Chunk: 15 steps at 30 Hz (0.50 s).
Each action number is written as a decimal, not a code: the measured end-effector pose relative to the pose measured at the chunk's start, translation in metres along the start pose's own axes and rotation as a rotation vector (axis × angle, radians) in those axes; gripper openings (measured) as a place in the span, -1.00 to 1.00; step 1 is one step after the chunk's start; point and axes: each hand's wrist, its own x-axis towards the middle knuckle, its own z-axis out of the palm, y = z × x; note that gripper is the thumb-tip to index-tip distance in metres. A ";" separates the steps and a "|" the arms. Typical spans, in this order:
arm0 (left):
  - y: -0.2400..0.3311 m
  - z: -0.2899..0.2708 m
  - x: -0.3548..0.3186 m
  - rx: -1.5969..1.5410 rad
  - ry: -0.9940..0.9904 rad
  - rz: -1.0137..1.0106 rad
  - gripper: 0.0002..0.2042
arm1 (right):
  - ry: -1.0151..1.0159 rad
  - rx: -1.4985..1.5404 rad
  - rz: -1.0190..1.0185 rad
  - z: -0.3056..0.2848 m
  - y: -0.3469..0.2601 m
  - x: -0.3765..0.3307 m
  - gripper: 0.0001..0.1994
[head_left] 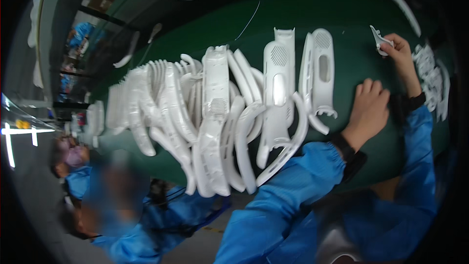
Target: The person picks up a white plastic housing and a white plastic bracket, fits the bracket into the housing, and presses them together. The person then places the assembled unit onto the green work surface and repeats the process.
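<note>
My right hand (398, 51), at the upper right, pinches a small curved white plastic part (380, 41) between thumb and fingers. It is raised above the green tabletop. Nearer to me, my left hand (369, 110) is back up over the table with its fingers curled in; its palm is hidden, so anything in it cannot be made out. Closest on its left is a long white plastic shell (329, 80) with a perforated end and an oval opening. Another perforated shell (278, 76) lies further left.
Many curved white plastic shells (171, 102) are heaped across the green table (337, 14) to the left. Small white parts (427, 71) lie piled right of my right arm. A long curved white piece (405, 12) lies at the far right. People in blue (122, 239) sit at the left.
</note>
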 end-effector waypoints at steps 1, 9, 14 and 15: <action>0.001 -0.002 0.000 0.010 -0.046 -0.018 -0.85 | 0.006 -0.079 -0.008 -0.010 -0.006 0.007 -0.85; 0.003 -0.008 -0.011 0.069 -0.096 -0.023 -0.86 | -0.408 -0.774 -0.505 0.096 -0.129 0.144 -0.81; 0.005 -0.010 0.003 0.070 -0.212 -0.073 -0.84 | -0.451 -1.006 -0.651 0.191 -0.114 0.245 -0.70; 0.005 -0.009 0.003 0.142 -0.247 -0.036 -0.82 | -0.539 -1.014 -0.527 0.212 -0.118 0.260 -0.69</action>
